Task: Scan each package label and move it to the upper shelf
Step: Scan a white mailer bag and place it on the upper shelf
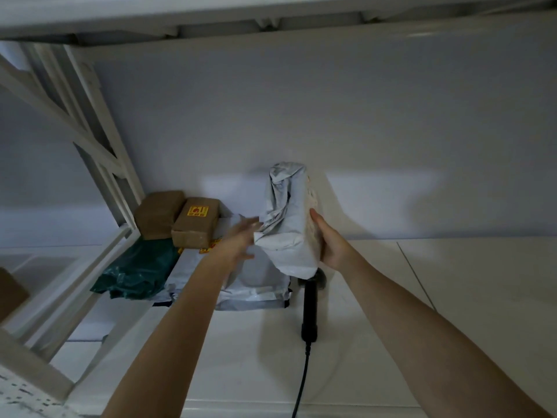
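A crumpled grey poly-mailer package (286, 218) stands on end above the white shelf (452, 282). My right hand (331, 239) grips its right side, where a pale label faces right. My left hand (241, 239), blurred, has its fingers spread and touches the package's lower left corner. A black handheld scanner (309, 309) with a cable lies on the shelf just below the package. The upper shelf (211, 13) runs across the top of the view.
At the left of the shelf lie two brown cardboard boxes (193, 221), one with a yellow sticker, a dark green bag (138, 270) and flat grey mailers (256, 285). A white rack upright (99, 152) stands at the left. The wall is close behind.
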The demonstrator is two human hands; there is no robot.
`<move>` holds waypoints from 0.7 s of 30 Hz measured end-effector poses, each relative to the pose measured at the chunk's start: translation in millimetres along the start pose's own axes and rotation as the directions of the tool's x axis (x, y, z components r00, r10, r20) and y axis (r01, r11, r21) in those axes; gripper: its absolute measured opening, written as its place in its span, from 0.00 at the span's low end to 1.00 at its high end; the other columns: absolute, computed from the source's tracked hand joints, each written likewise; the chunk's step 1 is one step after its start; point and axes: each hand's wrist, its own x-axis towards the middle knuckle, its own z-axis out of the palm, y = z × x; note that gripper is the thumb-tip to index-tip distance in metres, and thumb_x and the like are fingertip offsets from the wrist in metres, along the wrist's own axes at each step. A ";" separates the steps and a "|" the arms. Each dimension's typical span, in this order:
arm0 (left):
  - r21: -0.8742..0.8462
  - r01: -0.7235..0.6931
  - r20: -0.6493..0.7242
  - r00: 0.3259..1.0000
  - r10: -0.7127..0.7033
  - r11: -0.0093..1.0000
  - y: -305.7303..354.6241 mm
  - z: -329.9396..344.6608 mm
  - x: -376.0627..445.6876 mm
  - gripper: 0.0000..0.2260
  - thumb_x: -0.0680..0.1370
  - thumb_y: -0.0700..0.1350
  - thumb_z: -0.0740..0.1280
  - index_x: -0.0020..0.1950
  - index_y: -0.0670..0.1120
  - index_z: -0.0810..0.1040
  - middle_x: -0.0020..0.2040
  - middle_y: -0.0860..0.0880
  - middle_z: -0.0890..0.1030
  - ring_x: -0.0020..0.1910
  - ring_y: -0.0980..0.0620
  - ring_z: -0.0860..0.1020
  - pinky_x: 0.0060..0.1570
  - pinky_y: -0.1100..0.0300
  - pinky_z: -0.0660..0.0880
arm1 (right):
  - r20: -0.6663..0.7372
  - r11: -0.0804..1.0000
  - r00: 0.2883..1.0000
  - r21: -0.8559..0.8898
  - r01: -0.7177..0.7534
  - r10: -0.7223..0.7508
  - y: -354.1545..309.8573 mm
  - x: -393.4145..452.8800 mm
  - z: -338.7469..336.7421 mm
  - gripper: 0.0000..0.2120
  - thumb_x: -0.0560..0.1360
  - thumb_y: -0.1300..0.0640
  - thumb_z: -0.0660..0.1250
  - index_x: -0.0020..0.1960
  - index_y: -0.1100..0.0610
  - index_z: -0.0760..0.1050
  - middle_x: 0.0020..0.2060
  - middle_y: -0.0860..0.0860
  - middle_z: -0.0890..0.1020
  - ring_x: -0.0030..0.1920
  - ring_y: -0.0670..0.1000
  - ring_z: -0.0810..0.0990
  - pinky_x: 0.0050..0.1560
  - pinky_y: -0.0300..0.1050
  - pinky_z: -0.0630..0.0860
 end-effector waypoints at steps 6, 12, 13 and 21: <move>0.244 -0.023 -0.033 0.999 0.032 0.970 47.6 -1.0 1.3 0.28 0.76 0.64 0.58 0.68 0.46 0.70 0.58 0.46 0.73 0.57 0.45 0.73 0.53 0.54 0.68 | -0.093 0.993 0.995 -0.114 0.033 -0.043 8.6 -5.6 -2.0 0.23 0.68 0.51 0.75 0.59 0.59 0.77 0.53 0.56 0.84 0.52 0.55 0.83 0.52 0.49 0.80; 0.334 -0.082 0.031 0.997 0.076 0.939 25.2 3.2 8.0 0.38 0.57 0.60 0.79 0.62 0.44 0.74 0.58 0.47 0.81 0.53 0.48 0.81 0.55 0.52 0.78 | -0.126 0.977 0.987 -0.201 0.075 -0.102 8.8 -5.2 13.6 0.34 0.58 0.51 0.80 0.61 0.59 0.75 0.53 0.56 0.84 0.52 0.57 0.83 0.56 0.57 0.79; 0.320 -0.071 0.034 0.997 0.064 0.945 22.8 2.9 7.4 0.33 0.61 0.55 0.79 0.61 0.44 0.76 0.57 0.47 0.81 0.52 0.48 0.80 0.55 0.54 0.78 | -0.113 0.972 0.986 -0.214 0.093 -0.119 6.7 -5.9 12.7 0.34 0.59 0.52 0.80 0.61 0.59 0.75 0.54 0.57 0.83 0.52 0.57 0.83 0.56 0.56 0.80; -0.048 -0.035 -0.027 0.999 0.034 0.998 -14.7 -10.6 -4.1 0.43 0.62 0.45 0.80 0.72 0.43 0.64 0.66 0.44 0.76 0.62 0.44 0.76 0.63 0.46 0.73 | -0.248 0.829 0.884 -0.511 0.227 -0.395 1.6 -38.6 -11.3 0.08 0.77 0.56 0.62 0.52 0.61 0.74 0.47 0.54 0.79 0.47 0.52 0.79 0.43 0.36 0.77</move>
